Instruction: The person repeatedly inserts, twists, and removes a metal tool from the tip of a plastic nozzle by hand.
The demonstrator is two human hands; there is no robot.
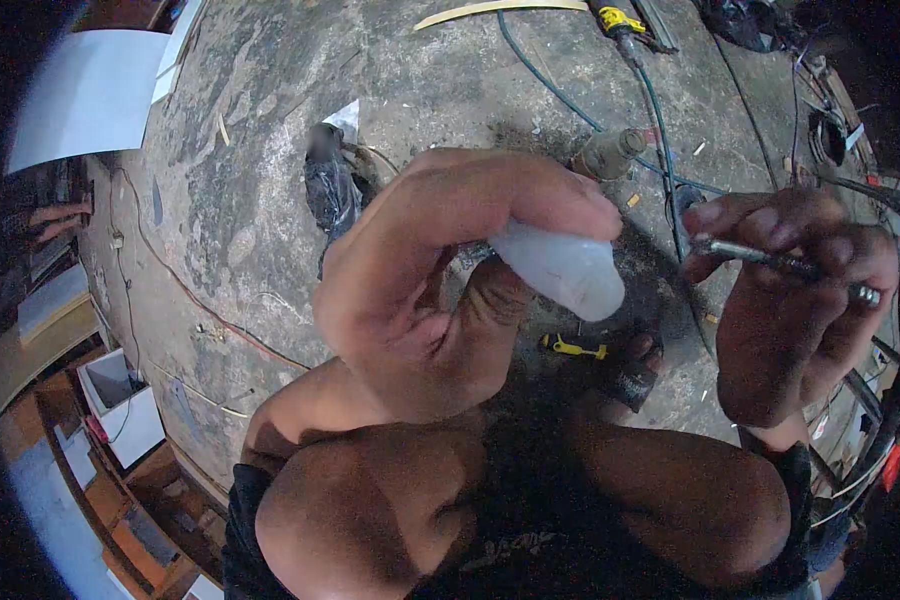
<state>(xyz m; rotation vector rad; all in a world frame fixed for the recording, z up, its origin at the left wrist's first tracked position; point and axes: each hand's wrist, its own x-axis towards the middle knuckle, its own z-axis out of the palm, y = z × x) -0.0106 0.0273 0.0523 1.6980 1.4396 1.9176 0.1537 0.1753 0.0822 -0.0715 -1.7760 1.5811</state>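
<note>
Pinching a milky-white, smooth, rounded piece (568,275) between thumb and finger, the left hand (420,290) hung above the stained grey concrete floor (260,200). The right hand (785,325) held a slim, shiny metal rod (745,252) with a ridged stretch; rod and piece were apart, not joined, so any work between them seemed undone.

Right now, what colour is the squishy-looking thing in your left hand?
Cloudy white, a bit see-through. The head view shows the thing best.
</note>
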